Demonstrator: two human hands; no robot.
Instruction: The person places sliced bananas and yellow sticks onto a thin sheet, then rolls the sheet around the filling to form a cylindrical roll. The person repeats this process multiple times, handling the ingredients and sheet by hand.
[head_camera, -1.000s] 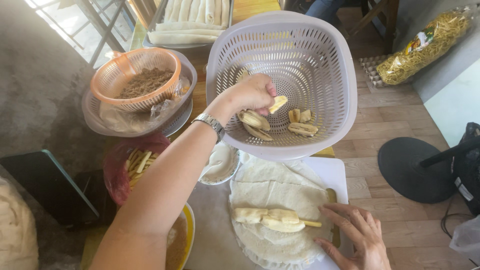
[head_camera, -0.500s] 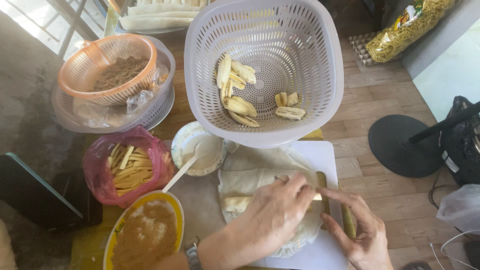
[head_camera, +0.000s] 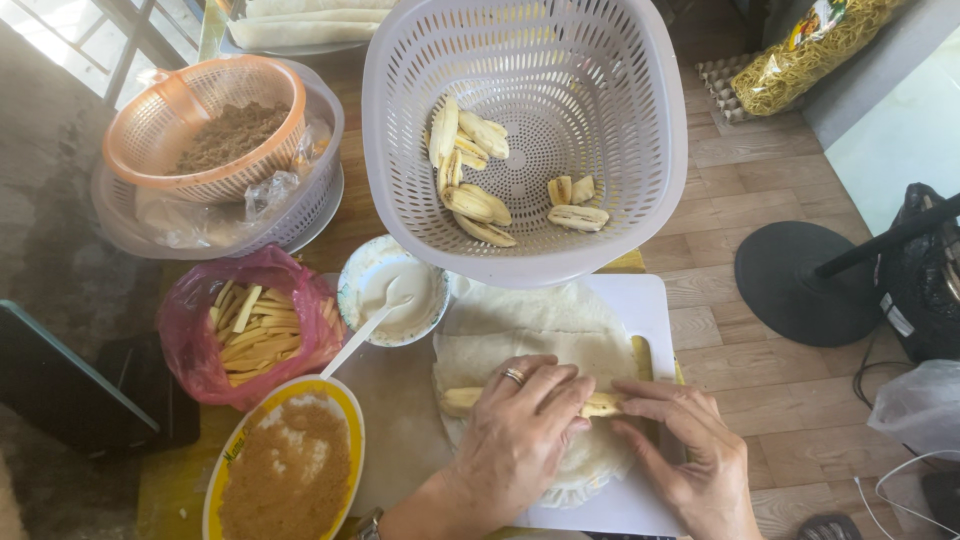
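Now the left hand (head_camera: 525, 425), back from the white basket (head_camera: 640, 200), lay with fingers pressed together over the banana slices (head_camera: 600, 405) on the wrapper (head_camera: 520, 330). Right hand (head_camera: 690, 455) fingertips apparently pinched the slices' end; grip partly hidden.

Banana slices (head_camera: 600, 404) half under hands (head_camera: 525, 430)

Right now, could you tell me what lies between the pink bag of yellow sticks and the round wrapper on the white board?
In the head view, a small white bowl with a white spoon lies between the pink bag and the wrapper.
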